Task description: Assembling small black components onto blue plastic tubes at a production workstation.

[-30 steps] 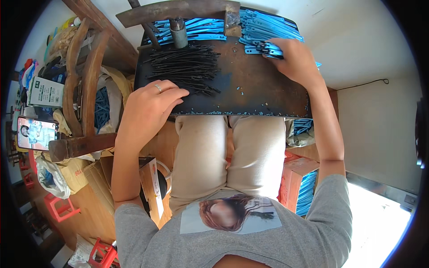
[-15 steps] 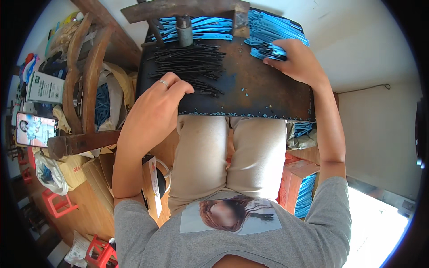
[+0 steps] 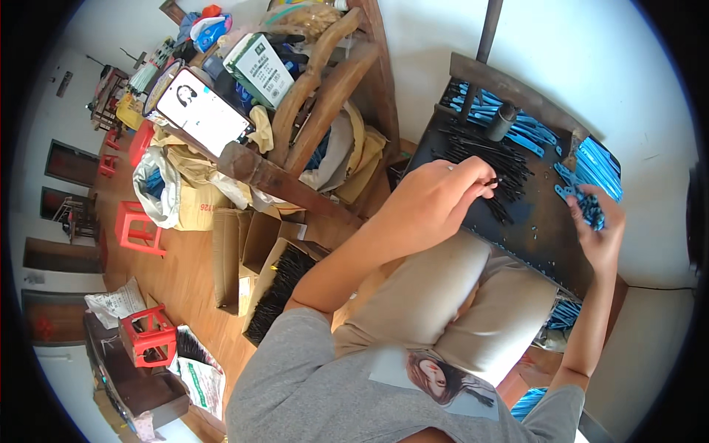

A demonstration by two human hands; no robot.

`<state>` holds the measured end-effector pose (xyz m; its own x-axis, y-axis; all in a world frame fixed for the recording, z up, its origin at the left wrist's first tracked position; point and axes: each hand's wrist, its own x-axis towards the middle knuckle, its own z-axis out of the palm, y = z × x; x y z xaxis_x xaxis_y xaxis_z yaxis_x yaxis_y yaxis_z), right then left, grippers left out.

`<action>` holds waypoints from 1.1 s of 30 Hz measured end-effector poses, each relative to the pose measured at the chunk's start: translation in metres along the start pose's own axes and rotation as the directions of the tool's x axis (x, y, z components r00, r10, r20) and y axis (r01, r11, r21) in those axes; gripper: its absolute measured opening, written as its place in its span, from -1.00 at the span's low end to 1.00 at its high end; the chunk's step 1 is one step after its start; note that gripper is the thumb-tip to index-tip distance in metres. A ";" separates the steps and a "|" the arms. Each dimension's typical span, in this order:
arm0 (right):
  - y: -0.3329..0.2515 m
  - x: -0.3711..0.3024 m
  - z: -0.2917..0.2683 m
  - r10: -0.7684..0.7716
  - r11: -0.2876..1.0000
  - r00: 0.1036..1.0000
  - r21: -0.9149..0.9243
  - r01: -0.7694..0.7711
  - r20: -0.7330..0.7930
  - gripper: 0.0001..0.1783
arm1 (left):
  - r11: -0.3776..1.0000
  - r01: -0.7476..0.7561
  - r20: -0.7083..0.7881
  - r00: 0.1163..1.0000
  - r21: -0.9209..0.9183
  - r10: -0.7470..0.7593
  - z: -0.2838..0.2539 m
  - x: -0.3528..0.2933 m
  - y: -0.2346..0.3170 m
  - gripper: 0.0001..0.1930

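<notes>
My left hand (image 3: pixel 443 196) is closed in a pinch over the near left edge of the dark work surface (image 3: pixel 545 210). A short dark end of a thin black stick (image 3: pixel 493 180) shows at its fingertips. Just beyond lies a loose pile of thin black sticks (image 3: pixel 484 151). My right hand (image 3: pixel 604 240) grips a bundle of blue strips (image 3: pixel 591 210), slim and flat with holes, dark bits showing among them. Past that hand, a stack of blue strips (image 3: pixel 598 170) rests at the far right. More blue strips (image 3: pixel 528 133) lie behind a upright metal post (image 3: pixel 502 120).
A curved wooden bar (image 3: pixel 509 92) crosses behind the post. To the left, a lit phone (image 3: pixel 205 111) leans by a wooden chair frame (image 3: pixel 295 188). Below are a cardboard box of black sticks (image 3: pixel 284 284), a sack (image 3: pixel 156 184) and red stools (image 3: pixel 140 229). Small blue scraps dot the surface.
The view has swung left, bringing the phone and boxes further in. My left hand has come up from the pile's near edge, pinched. My right hand has drawn its bundle back from the blue stack.
</notes>
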<state>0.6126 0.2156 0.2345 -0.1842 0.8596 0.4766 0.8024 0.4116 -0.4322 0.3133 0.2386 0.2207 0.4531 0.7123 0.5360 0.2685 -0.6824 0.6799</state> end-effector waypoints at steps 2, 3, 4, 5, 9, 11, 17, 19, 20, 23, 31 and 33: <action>-0.010 0.003 0.006 -0.139 0.990 0.990 0.021 0.140 -0.014 -0.69 | 0.998 0.022 -0.037 0.999 -0.058 -0.024 0.005 0.002 0.001 -0.90; -0.014 0.005 0.008 -0.160 0.986 0.987 0.055 0.159 0.007 -0.66 | 0.991 0.047 -0.076 0.996 -0.123 -0.057 0.008 0.004 0.001 -0.90; -0.015 0.005 0.011 -0.167 0.982 0.986 0.088 0.165 0.022 -0.65 | 0.992 0.044 -0.080 0.995 -0.119 -0.054 0.010 0.006 0.002 -0.90; -0.016 0.005 0.013 -0.171 0.982 0.985 0.083 0.169 0.019 -0.65 | 0.983 0.018 -0.116 0.992 -0.183 -0.040 0.013 0.010 0.002 -0.91; -0.018 0.004 0.020 -0.200 0.975 0.980 0.097 0.200 -0.016 -0.61 | 0.944 -0.017 -0.183 0.982 -0.330 -0.046 0.024 0.022 0.002 -0.93; -0.020 0.003 0.022 -0.174 0.977 0.985 0.126 0.174 -0.015 -0.55 | 0.940 -0.060 -0.234 0.972 -0.337 -0.022 0.034 0.028 0.000 -0.95; -0.015 0.001 0.026 -0.204 0.974 0.978 0.093 0.208 -0.055 -0.45 | 0.910 -0.087 -0.244 0.970 -0.404 -0.015 0.053 0.039 -0.008 -0.91; -0.014 0.001 0.027 -0.208 0.971 0.976 0.104 0.213 -0.059 -0.51 | 0.901 -0.099 -0.249 0.968 -0.422 -0.011 0.058 0.041 -0.010 -0.91; -0.013 0.000 0.026 -0.207 0.971 0.976 0.111 0.213 -0.062 -0.58 | 0.896 -0.089 -0.237 0.971 -0.435 -0.018 0.062 0.042 -0.011 -0.91; -0.012 0.002 0.024 -0.209 0.968 0.977 0.133 0.212 -0.036 -0.53 | 0.897 -0.059 -0.208 0.977 -0.439 -0.037 0.069 0.046 -0.014 -0.92; -0.003 0.008 0.029 -0.239 0.953 0.970 0.182 0.242 -0.041 -0.42 | 0.911 -0.037 -0.219 0.974 -0.412 -0.060 0.085 0.050 -0.026 -0.92; -0.005 0.010 0.027 -0.262 0.954 0.964 0.140 0.265 -0.038 -0.41 | 0.914 -0.021 -0.187 0.980 -0.406 -0.061 0.086 0.049 -0.031 -0.92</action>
<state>0.5917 0.2299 0.2208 -0.3666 0.7094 0.6020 0.6374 0.6628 -0.3929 0.4001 0.2809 0.1830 0.2689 0.7704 0.5780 -0.1095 -0.5718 0.8131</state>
